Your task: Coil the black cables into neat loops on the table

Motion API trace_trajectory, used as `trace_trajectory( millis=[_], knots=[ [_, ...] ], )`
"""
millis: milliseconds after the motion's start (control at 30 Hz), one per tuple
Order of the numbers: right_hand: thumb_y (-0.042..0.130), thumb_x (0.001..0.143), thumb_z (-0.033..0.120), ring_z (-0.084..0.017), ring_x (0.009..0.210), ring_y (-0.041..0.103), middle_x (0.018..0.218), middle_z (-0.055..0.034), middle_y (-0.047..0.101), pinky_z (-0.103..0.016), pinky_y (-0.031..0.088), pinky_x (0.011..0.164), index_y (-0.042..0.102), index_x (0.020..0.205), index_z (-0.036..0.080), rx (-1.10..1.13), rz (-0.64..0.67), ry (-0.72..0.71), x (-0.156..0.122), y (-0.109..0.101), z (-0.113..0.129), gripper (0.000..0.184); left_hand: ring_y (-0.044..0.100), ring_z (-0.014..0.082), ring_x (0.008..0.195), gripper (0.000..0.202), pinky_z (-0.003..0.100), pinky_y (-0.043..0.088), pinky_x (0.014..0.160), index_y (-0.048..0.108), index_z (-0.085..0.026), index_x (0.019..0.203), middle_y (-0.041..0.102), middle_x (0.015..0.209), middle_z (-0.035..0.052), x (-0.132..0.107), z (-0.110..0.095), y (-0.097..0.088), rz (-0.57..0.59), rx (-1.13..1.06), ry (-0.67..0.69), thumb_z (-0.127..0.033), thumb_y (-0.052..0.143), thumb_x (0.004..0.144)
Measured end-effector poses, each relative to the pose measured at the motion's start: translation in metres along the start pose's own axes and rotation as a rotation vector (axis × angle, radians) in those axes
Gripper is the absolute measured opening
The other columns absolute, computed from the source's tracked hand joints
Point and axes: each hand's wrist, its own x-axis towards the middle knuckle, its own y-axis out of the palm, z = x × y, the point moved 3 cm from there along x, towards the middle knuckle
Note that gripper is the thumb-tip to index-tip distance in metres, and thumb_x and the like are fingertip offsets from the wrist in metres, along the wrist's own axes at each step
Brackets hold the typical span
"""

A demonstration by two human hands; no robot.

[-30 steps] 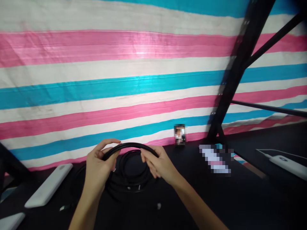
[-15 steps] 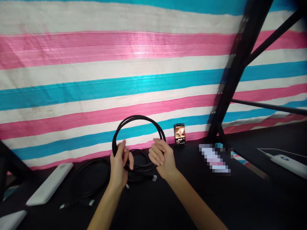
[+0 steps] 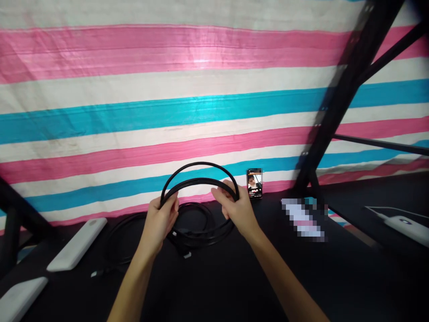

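Held cable [image 3: 204, 180]: black, wound in loops, raised between the 2 hands over the surface [image 3: 214, 290], in front of the striped sheet [image 3: 167, 129]
Loops: 1 strand arches higher, with a thicker bundle of strands curving below it
Left hand [image 3: 162, 217]: fingers curled narrow around the left side of the held cable
Right hand [image 3: 239, 208]: fingers bent around the right side of the held cable, thumb pointing toward the left hand
Plug [image 3: 187, 255]: pale-tipped, below and between the hands; I cannot tell which cable it belongs to
Middle coil [image 3: 197, 204]: black, on the surface beyond the hands, seen through the gap between them
Left coil [image 3: 122, 220]: black, flat on the surface beside the left forearm, a pale connector [image 3: 96, 273] near its front edge
White slabs: 2 on the left, the farther [image 3: 77, 245] slanting away, the nearer [image 3: 25, 297] cut by the picture edge
Phone [image 3: 254, 184]: upright near the striped sheet, screen lit, just beyond the right hand
Pale item [image 3: 303, 219]: pixelated, right of the phone
White device [image 3: 407, 228]: far right, a thin cord at its end
Black frame [image 3: 338, 112]: leaning post and braces, right side
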Motion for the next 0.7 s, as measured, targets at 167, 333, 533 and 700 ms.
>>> trace_trajectory(
  millis=[167, 333, 533, 700],
  knots=[
    [0.065, 0.068, 0.026, -0.007, 0.041, 0.038, 0.047, 0.0104, 0.039, -0.020, 0.034, 0.044, 0.053, 0.082, 0.021, -0.282, -0.170, -0.221, -0.005, -0.001, 0.007, 0.019, 0.023, 0.0038, 0.034, 0.034, 0.017, 0.017, 0.037, 0.042, -0.019, 0.049, 0.026, 0.038, -0.0087, 0.001, -0.004, -0.011, -0.065, 0.170, 0.108, -0.040, 0.055, 0.073],
    [0.060, 0.069, 0.019, -0.008, 0.045, 0.040, 0.051, 0.0085, 0.045, -0.021, 0.033, 0.048, 0.057, 0.083, 0.021, -0.453, -0.028, -0.311, -0.010, 0.007, 0.011, 0.015, 0.027, 0.0064, 0.040, 0.029, 0.019, 0.018, 0.041, 0.049, -0.018, 0.050, 0.032, 0.042, -0.0066, -0.004, -0.010, -0.005, -0.001, 0.448, 0.251, -0.034, 0.054, 0.074],
    [0.059, 0.070, 0.022, -0.007, 0.044, 0.032, 0.044, 0.0067, 0.031, -0.022, 0.023, 0.045, 0.043, 0.045, 0.017, -0.559, 0.041, -0.278, -0.006, 0.007, 0.005, 0.031, 0.033, 0.0090, 0.041, 0.036, 0.021, 0.023, 0.043, 0.052, -0.019, 0.052, 0.036, 0.039, -0.0058, -0.004, -0.003, 0.007, 0.043, 0.543, 0.250, -0.043, 0.050, 0.078],
    [0.059, 0.070, 0.021, -0.007, 0.046, 0.033, 0.046, 0.0059, 0.033, -0.020, 0.024, 0.044, 0.043, 0.045, 0.017, -0.471, -0.118, -0.355, -0.003, -0.006, 0.015, 0.030, 0.055, 0.0183, 0.061, 0.027, 0.027, 0.041, 0.059, 0.059, -0.020, 0.065, 0.058, 0.058, 0.0011, 0.020, 0.016, -0.001, -0.026, 0.636, 0.314, -0.037, 0.044, 0.079]
  ],
)
